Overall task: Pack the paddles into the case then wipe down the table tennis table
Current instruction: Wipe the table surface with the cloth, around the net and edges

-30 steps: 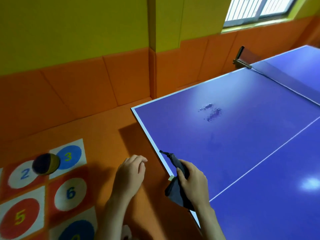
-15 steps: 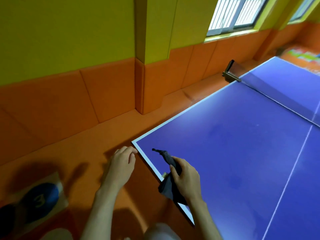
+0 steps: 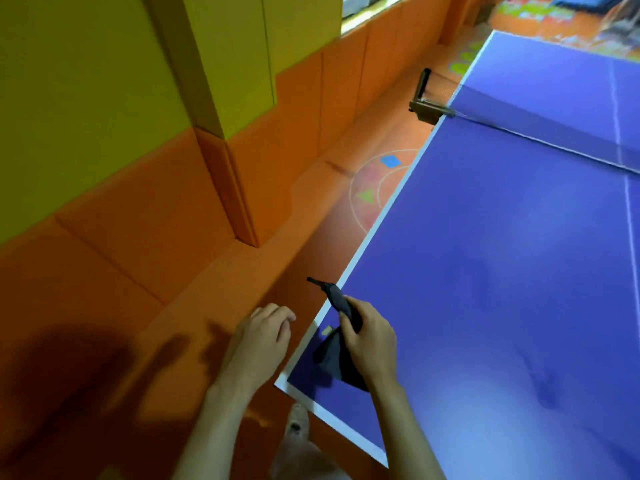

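Cloth (image 3: 341,353) bunched in your right hand (image 3: 369,336), fingers clamped around it, you are now standing over the tabletop (image 3: 502,271) corner, having walked along its edge, left hand (image 3: 261,336) hanging loosely curled, wiping seemingly underway, paddles out of view.

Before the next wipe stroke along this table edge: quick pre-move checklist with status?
1. Cloth in hand: ok, right hand grips the dark cloth.
2. Cloth flat on the table: not ok, it is bunched, one end sticking up past the edge.
3. Left hand out of the stroke path: ok, it hangs off the table over the orange floor, holding nothing.
4. Surface ahead free of objects up to the net: ok.
5. Paddles packed in case: cannot tell, neither is in view.
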